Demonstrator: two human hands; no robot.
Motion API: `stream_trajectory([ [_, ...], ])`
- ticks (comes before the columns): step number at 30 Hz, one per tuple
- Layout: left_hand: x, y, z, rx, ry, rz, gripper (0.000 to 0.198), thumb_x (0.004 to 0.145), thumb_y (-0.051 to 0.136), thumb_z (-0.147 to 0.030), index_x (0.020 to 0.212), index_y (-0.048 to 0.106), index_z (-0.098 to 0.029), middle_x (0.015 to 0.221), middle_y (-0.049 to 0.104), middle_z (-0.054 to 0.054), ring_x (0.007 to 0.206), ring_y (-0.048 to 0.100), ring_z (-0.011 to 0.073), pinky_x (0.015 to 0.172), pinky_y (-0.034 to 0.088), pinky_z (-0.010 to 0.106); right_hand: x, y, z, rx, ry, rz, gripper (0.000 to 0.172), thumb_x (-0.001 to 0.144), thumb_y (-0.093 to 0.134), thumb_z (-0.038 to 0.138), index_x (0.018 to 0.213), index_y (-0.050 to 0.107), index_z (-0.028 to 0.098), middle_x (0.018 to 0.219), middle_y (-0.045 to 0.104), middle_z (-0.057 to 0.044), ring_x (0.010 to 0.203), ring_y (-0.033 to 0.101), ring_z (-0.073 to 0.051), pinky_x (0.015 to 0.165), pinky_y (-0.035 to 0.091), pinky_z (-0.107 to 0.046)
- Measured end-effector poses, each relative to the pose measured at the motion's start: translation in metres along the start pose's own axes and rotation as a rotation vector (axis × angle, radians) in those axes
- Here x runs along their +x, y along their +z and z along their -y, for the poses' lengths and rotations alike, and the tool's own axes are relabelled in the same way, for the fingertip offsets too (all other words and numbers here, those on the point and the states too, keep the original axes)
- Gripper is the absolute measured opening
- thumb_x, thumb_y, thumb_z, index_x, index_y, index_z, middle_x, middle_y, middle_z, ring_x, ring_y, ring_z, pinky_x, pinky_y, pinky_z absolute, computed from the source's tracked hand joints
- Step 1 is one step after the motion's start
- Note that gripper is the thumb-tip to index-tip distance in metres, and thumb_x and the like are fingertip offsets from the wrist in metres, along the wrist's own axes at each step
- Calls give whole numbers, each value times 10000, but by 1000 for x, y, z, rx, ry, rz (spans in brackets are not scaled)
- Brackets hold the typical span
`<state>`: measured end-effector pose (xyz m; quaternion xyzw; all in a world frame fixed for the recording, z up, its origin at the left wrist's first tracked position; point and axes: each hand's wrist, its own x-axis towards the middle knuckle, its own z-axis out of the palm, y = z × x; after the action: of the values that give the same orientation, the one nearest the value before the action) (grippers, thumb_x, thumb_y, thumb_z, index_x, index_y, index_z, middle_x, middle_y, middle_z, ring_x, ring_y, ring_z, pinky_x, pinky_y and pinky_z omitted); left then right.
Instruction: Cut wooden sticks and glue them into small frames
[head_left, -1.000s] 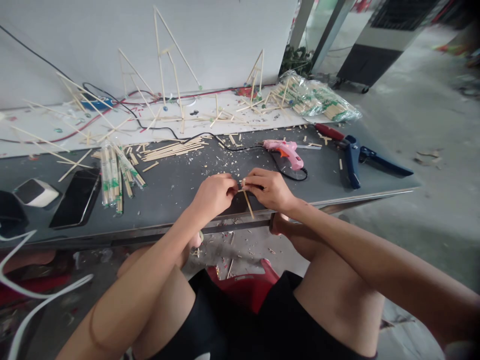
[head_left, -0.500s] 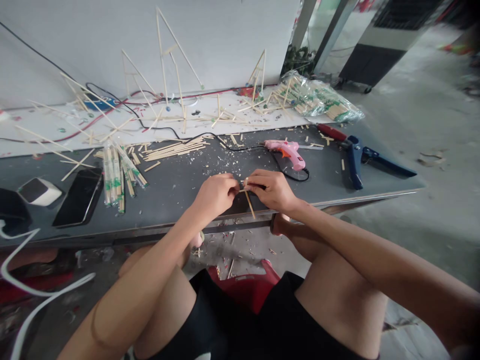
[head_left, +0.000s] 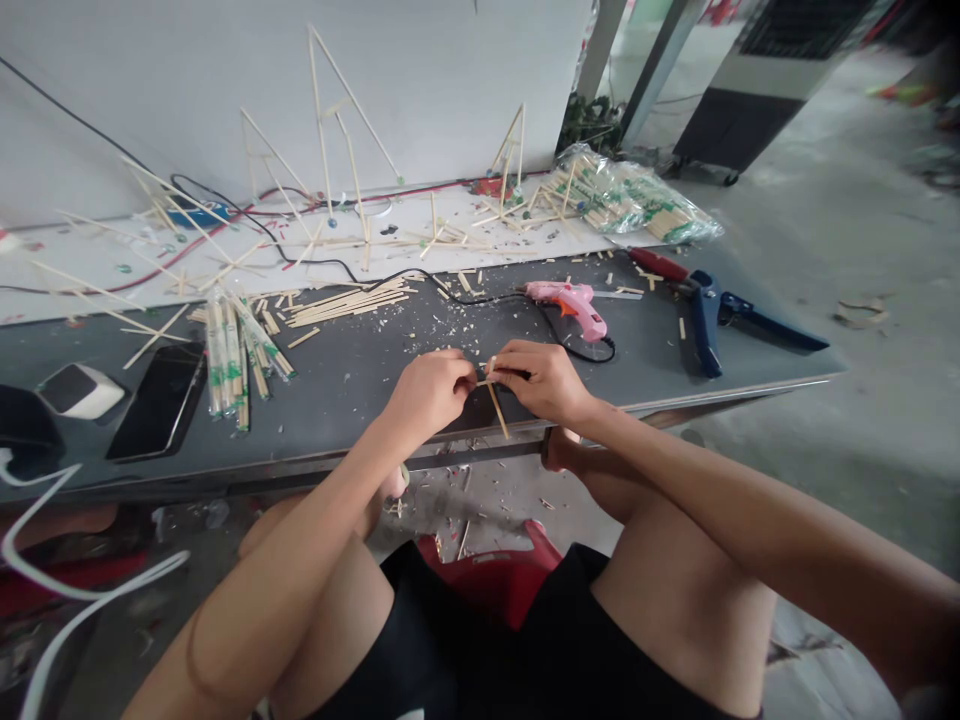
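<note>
My left hand [head_left: 424,393] and my right hand [head_left: 538,381] meet above the grey workbench [head_left: 337,420], near its front edge. Between their fingertips they pinch a small joint of thin bamboo sticks [head_left: 489,382]. One stick of it [head_left: 497,412] slants down and toward me from my right hand. The fingers hide the joint's centre. A pink hot glue gun [head_left: 570,308] lies on the bench beyond my right hand, its black cord [head_left: 480,298] looping across the surface.
Cut sticks, shavings and wrapped chopstick bundles [head_left: 232,360] lie left on the bench, beside a black phone [head_left: 157,402]. A blue-handled tool [head_left: 705,320] lies right. Stick frames [head_left: 330,150] stand on a white board behind; a plastic bag of sticks [head_left: 630,200] lies at its end.
My hands hold nearly the same pose with the sticks still pinched between them. The whole view shifts only slightly as my head moves.
</note>
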<state>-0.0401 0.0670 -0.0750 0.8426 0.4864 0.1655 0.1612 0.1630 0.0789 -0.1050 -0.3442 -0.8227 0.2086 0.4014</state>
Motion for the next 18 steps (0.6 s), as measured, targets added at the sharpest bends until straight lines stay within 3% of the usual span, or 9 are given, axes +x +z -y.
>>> stream_trajectory([
  [12, 0, 1, 1, -6, 6, -5, 268, 805, 518, -67, 786, 753, -193, 834, 696, 51, 738, 623, 160, 678, 464, 295, -1, 0, -2, -7, -11, -14, 160, 914, 596, 187, 848, 742, 179, 838, 701, -53, 715, 624, -144, 661, 474, -263],
  [18, -1, 1, 1, 0, 19, 8, 260, 809, 525, -67, 812, 753, -194, 860, 695, 52, 773, 631, 175, 679, 463, 303, -3, -8, 1, -14, 22, -19, 155, 902, 617, 208, 968, 755, 182, 901, 706, -70, 706, 610, -149, 665, 486, -285],
])
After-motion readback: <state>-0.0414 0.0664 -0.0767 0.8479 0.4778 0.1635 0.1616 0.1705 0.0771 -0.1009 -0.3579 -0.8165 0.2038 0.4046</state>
